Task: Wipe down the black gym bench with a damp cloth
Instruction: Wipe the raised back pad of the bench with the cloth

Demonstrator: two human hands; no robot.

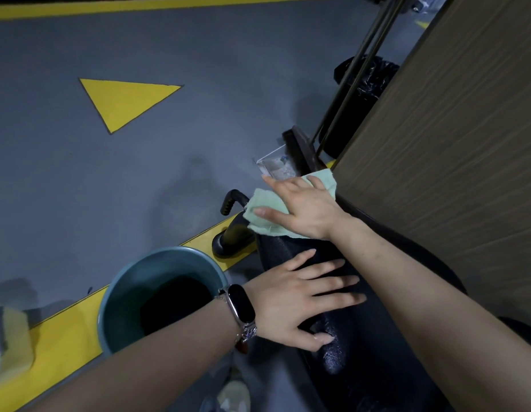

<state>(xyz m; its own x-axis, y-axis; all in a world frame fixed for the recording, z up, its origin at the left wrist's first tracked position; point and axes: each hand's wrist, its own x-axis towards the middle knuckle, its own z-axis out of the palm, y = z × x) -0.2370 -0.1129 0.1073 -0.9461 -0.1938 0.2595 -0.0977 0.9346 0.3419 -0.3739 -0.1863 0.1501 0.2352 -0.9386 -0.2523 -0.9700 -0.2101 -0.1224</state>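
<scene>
A pale mint-green cloth (268,215) lies against the black, finely pebbled upholstery of the gym bench (338,337). Beside it stands a teal-blue bucket (121,281) with a dark interior. The floor (79,188) is slate grey, marked with a bright yellow triangle (124,104) edged in a thin dark outline and yellow stripes (65,337). A wood-grain panel (454,150) shows brown streaks. A black-faced band (242,306) with silver-toned links circles one wrist.

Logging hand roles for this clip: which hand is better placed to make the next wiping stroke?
Right hand: it already presses the green cloth flat on the black gym bench. The left hand lies flat on the bench, bare.
</scene>
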